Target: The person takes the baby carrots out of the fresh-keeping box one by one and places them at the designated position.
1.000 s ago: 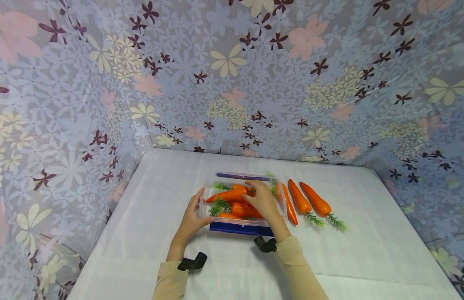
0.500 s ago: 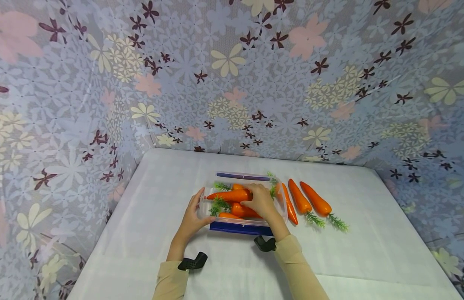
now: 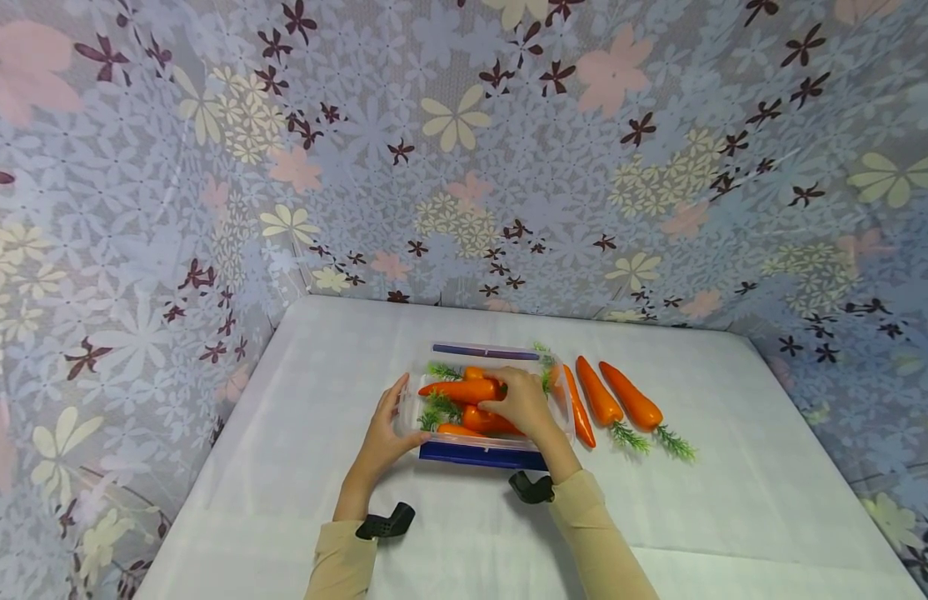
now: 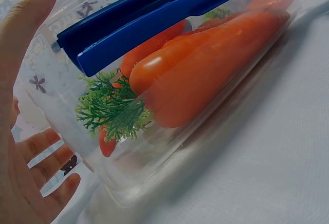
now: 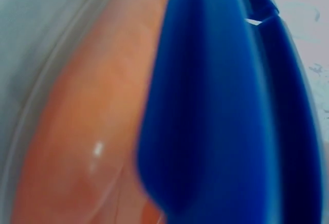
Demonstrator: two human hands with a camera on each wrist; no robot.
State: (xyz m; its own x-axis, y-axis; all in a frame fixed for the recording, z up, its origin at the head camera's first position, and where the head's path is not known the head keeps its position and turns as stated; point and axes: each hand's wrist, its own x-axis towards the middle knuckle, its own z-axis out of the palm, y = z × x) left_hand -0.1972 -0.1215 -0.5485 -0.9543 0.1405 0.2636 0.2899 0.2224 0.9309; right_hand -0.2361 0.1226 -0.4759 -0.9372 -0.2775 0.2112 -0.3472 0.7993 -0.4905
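In the head view, a clear plastic container (image 3: 408, 408) with blue clip flaps (image 3: 479, 456) holds several orange carrots with green feathery tops. My right hand (image 3: 526, 404) reaches inside and grips the thick end of the uppermost carrot (image 3: 458, 391), whose tip points left. My left hand (image 3: 385, 442) spans the container's left end, thumb at the near corner and fingers toward the far one. In the left wrist view, the left fingers (image 4: 54, 170) are spread and fairly straight beside the clear end wall. The right wrist view shows a blurred blue flap (image 5: 211, 106) and an orange carrot (image 5: 92, 116) behind the wall.
Right of the container, several carrots lie on the white-covered table (image 3: 734, 500): a slim one (image 3: 580, 412) close to its wall, a middle carrot (image 3: 601, 396) and an outer carrot (image 3: 632, 400). Flowered fabric (image 3: 464, 167) rises behind the table and at both sides.
The right hand has closed more round the carrot's thick end and drawn slightly nearer. The carrot's tip has shifted a little right and away. The left hand stays at the container's left end.
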